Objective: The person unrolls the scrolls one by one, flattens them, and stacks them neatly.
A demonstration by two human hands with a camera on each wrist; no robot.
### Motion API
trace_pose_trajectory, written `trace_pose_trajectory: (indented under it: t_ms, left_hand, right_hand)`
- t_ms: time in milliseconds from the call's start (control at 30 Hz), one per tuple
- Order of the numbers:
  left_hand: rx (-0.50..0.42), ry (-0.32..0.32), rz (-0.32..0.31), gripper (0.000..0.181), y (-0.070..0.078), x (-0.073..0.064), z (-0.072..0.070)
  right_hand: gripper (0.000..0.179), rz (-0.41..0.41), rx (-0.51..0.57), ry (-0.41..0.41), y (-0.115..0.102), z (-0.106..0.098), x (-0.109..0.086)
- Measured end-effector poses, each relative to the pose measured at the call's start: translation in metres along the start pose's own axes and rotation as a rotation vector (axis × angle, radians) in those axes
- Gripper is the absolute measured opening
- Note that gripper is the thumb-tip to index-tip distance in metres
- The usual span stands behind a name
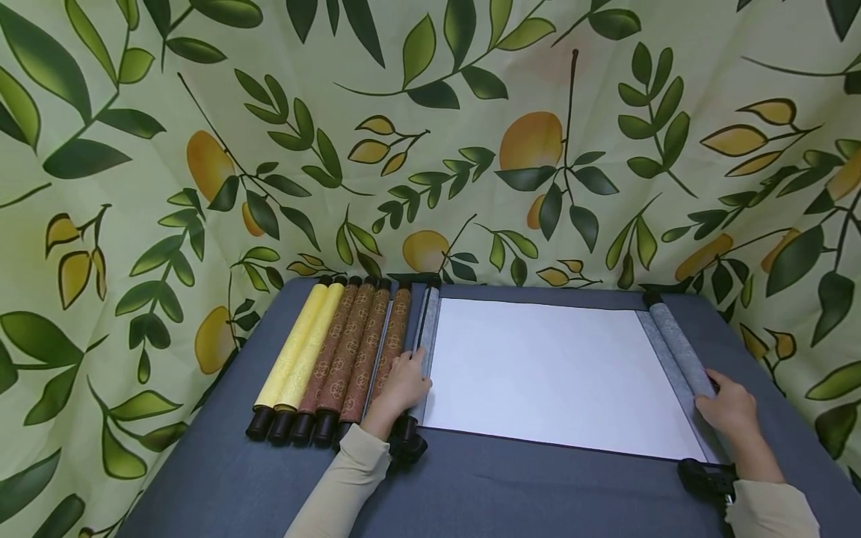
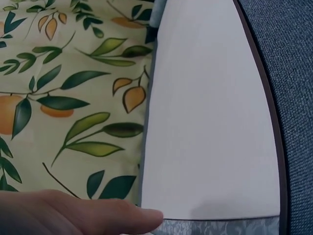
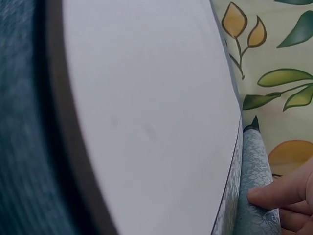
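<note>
A hanging scroll point(image 1: 538, 366) lies unrolled across the table, with blank white paper and grey-blue patterned end strips. At its left end, my left hand point(image 1: 403, 381) holds the narrow rod side. In the left wrist view, the thumb point(image 2: 132, 218) lies by the grey strip point(image 2: 220, 226); the other fingers are hidden. My right hand point(image 1: 729, 407) grips the thicker grey-blue roll point(image 1: 676, 336) at the right end. Its thumb point(image 3: 266, 194) presses on the floral cloth of that roll in the right wrist view, fingers bent beneath.
Left of the scroll lie two yellow rolled scrolls point(image 1: 296, 344) and several brown patterned ones point(image 1: 346, 351), side by side with black end knobs. A black device point(image 1: 702, 478) sits by the right wrist. The blue-grey table point(image 1: 525, 493) meets a leaf-and-fruit printed curtain point(image 1: 430, 149) behind.
</note>
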State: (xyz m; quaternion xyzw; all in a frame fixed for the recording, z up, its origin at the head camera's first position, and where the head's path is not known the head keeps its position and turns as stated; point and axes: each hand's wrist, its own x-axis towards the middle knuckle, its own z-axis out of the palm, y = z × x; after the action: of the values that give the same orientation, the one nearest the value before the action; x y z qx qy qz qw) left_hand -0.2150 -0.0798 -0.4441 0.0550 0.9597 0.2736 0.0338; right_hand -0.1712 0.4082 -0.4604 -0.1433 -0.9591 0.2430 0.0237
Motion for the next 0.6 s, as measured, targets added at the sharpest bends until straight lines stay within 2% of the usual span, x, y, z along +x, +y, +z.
trace_pose_trajectory:
  t_ms: [167, 367, 400, 600]
  left_hand:
    - [0.024, 0.016, -0.005, 0.067, 0.0, -0.002, -0.004]
    - [-0.047, -0.009, -0.023, 0.067, -0.003, 0.0, -0.005]
    - [-0.043, -0.002, -0.011, 0.068, -0.008, 0.003, 0.001]
    - [-0.097, -0.049, 0.003, 0.07, -0.009, 0.003, 0.002]
  right_hand:
    - [0.062, 0.014, 0.0, -0.013, 0.003, -0.002, 0.0]
    - [0.063, 0.006, -0.003, -0.027, 0.006, -0.004, 0.0]
    - [0.063, 0.003, -0.003, -0.028, 0.007, -0.004, 0.0]
    - [0.063, -0.011, -0.015, -0.018, 0.012, -0.005, 0.002]
